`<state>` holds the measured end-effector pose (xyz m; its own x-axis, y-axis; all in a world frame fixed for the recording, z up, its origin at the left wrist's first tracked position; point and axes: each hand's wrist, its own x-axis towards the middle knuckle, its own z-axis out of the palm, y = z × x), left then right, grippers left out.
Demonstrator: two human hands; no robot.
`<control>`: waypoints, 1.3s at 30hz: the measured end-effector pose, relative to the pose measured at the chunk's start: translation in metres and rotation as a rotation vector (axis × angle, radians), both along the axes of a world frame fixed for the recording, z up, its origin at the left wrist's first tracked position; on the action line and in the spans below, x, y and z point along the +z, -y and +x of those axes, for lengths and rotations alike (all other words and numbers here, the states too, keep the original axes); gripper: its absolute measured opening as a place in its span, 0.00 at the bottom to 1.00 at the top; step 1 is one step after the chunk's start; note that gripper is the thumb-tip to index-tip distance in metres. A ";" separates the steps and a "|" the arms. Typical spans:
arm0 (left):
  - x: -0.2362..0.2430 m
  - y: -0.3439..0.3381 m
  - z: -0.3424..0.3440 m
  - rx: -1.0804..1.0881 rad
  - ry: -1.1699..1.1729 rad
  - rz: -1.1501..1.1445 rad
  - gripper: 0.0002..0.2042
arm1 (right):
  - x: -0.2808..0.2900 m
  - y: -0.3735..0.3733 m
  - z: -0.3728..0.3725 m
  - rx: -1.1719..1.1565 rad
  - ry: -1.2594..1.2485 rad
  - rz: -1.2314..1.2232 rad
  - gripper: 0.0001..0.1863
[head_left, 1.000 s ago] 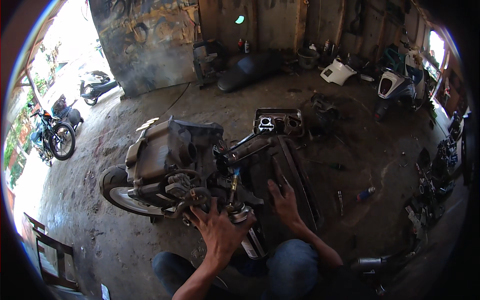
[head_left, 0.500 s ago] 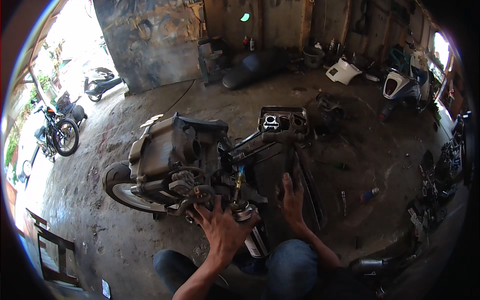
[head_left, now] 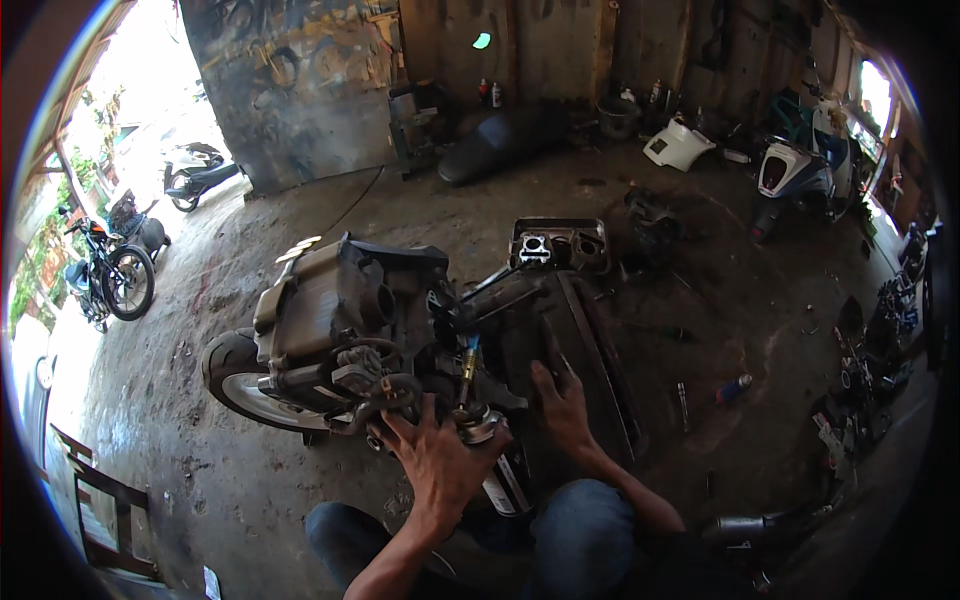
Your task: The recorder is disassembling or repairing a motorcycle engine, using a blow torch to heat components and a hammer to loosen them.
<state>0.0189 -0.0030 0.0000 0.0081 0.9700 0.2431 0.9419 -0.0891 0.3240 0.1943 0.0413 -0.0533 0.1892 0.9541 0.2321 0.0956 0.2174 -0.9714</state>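
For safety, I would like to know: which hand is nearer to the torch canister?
Left. The left hand is at the top of the torch canister; the right hand is apart, farther right.

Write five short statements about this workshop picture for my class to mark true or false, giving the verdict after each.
1. A blue flame shows at the tip of the brass torch nozzle. True.
2. The right hand is at the torch's canister. False: the left hand is; the right hand is apart from it.
3. The metal tray holds a silver part. True.
4. The wheel is right of the engine unit. False: it is at the left.
5. A white panel lies on the floor. True.
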 end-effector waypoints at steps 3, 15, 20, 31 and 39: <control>0.001 0.002 0.004 -0.037 0.029 -0.028 0.30 | 0.001 0.006 0.007 -0.052 -0.372 -0.105 0.30; 0.000 0.001 0.002 -0.039 0.064 -0.074 0.30 | -0.016 0.018 0.028 -0.315 -0.526 -0.177 0.23; -0.007 0.000 0.002 -0.003 0.059 -0.038 0.30 | -0.016 0.010 0.027 -0.337 -0.532 -0.275 0.26; 0.001 0.001 0.000 -0.033 0.017 -0.102 0.38 | -0.027 0.005 0.008 -0.210 -0.487 -0.159 0.33; -0.001 0.002 0.002 -0.021 0.029 -0.117 0.39 | -0.036 0.006 0.007 -0.093 -0.446 -0.208 0.33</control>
